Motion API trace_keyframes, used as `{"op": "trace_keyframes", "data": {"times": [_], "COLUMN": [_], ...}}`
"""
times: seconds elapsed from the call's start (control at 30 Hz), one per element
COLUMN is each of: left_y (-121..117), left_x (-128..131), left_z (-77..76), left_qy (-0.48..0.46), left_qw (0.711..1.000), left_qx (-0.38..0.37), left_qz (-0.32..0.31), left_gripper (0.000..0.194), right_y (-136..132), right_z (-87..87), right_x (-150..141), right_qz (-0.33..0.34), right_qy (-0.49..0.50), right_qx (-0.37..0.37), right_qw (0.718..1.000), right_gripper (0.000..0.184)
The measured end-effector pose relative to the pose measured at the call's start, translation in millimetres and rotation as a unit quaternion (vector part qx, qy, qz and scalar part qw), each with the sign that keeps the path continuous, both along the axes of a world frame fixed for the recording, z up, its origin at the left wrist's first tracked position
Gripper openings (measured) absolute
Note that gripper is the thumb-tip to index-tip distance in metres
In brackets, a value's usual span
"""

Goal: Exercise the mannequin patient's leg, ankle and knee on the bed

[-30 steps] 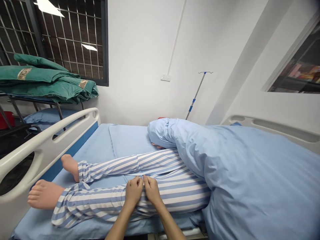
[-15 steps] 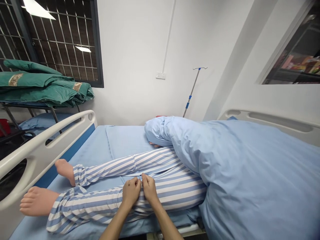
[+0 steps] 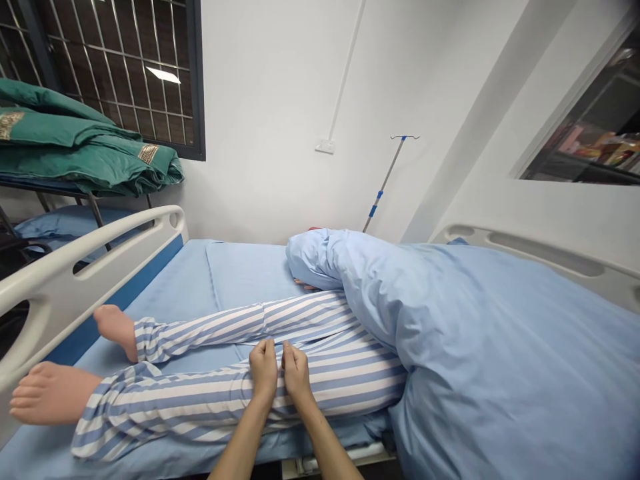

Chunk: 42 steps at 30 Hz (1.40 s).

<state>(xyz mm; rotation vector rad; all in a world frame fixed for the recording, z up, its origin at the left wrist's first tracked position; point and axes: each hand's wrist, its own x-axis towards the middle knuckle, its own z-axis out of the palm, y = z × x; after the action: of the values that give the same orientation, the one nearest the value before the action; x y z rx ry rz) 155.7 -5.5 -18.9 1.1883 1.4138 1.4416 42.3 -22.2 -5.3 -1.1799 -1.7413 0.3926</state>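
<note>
Keeping the left hand [image 3: 263, 368] and the right hand [image 3: 297, 371] side by side over the near leg of the striped trousers [image 3: 200, 395], with a thin gap between. Curling both hands into narrow fists; not being able to tell whether pinching any cloth, with the fingertips partly hidden. Turning the left hand more upright than half a second ago, after showing more of its back; widening the gap a little, after nearly touching at the thumbs. Holding the right hand much as before. Seeing the striped trousers stretching across the blue sheet [image 3: 250, 267], from the near foot [image 3: 57, 393] and the far foot [image 3: 119, 331] beside the footboard [image 3: 117, 268] to the bunched edge of the blue quilt [image 3: 490, 347]. Viewing both feet closer to the left edge than a second ago, while finding the quilt lying much the same. Glimpsing a few fingers [image 3: 306, 285] under the quilt's edge, beyond the far leg. Noticing the drip stand [image 3: 381, 195] before the white wall and green bedding [image 3: 90, 150] piled near the barred window [image 3: 135, 73].
</note>
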Motion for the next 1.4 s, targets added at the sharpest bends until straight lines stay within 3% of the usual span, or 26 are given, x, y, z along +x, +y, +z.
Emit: {"op": "trace_keyframes", "data": {"times": [0.07,0.13,0.2,0.27,0.4,0.43,0.5,0.6,0.67,0.7,0.8,0.87,0.93,1.03,1.13,1.2,1.27,1.33,1.4], "left_y": [-3,-5,-7,-7,-6,-6,-6,-7,-8,-8,-9,-10,-11,-10,-7,-6,-5,-6,-5], "left_x": [-2,-4,-6,-8,-14,-16,-20,-24,-24,-24,-22,-21,-20,-18,-14,-10,-4,2,9], "left_z": [-7.2,-11.5,-13.0,-13.1,-12.5,-12.1,-10.8,-8.5,-7.6,-7.5,-8.9,-10.4,-11.2,-10.0,-6.7,-4.4,-1.8,1.9,7.0], "left_qy": [0.058,0.107,0.135,0.157,0.201,0.209,0.222,0.243,0.260,0.267,0.282,0.291,0.304,0.317,0.309,0.295,0.271,0.236,0.189], "left_qw": [0.998,0.993,0.987,0.983,0.974,0.973,0.969,0.964,0.960,0.958,0.955,0.952,0.948,0.944,0.947,0.952,0.959,0.969,0.979], "left_qx": [0.013,0.028,0.036,0.042,0.045,0.046,0.045,0.038,0.035,0.034,0.034,0.033,0.031,0.021,0.005,-0.002,-0.005,-0.009,-0.005], "left_qz": [-0.017,-0.051,-0.075,-0.084,-0.090,-0.092,-0.094,-0.097,-0.101,-0.100,-0.092,-0.090,-0.090,-0.086,-0.082,-0.083,-0.083,-0.077,-0.071], "left_gripper": [0.034,0.034,0.034,0.033,0.031,0.031,0.032,0.032,0.031,0.030,0.029,0.030,0.030,0.029,0.027,0.027,0.029,0.030,0.032], "right_y": [17,36,49,55,49,45,33,11,-3,-9,-20,-19,-13,-1,-2,-12,-23,-27,-17], "right_z": [2.7,1.6,-2.7,-7.5,-1.9,4.9,23.5,52.6,62.8,63.5,48.9,29.4,7.8,-15.2,-7.9,17.1,48.8,72.9,77.6], "right_x": [-99,-175,-211,-217,-204,-203,-197,-146,-68,-20,121,178,199,200,201,189,146,67,-31], "right_qz": [0.165,0.302,0.319,0.302,0.297,0.304,0.288,0.191,0.136,0.079,-0.029,-0.062,-0.078,-0.104,-0.133,-0.121,-0.055,-0.012,0.072], "right_qy": [-0.133,-0.243,-0.310,-0.339,-0.300,-0.273,-0.193,-0.085,-0.057,-0.033,0.045,0.076,0.093,0.114,0.131,0.121,0.078,0.059,0.022], "right_qx": [0.096,0.231,0.322,0.371,0.380,0.363,0.289,0.171,0.145,0.096,-0.012,-0.033,-0.049,-0.073,-0.088,-0.068,-0.017,0.011,0.037], "right_qw": [0.972,0.893,0.836,0.810,0.823,0.838,0.892,0.963,0.978,0.992,0.999,0.995,0.991,0.985,0.978,0.983,0.995,0.998,0.996], "right_gripper": [0.039,0.042,0.049,0.053,0.053,0.052,0.050,0.048,0.048,0.048,0.047,0.050,0.051,0.047,0.045,0.047,0.048,0.046,0.045]}}
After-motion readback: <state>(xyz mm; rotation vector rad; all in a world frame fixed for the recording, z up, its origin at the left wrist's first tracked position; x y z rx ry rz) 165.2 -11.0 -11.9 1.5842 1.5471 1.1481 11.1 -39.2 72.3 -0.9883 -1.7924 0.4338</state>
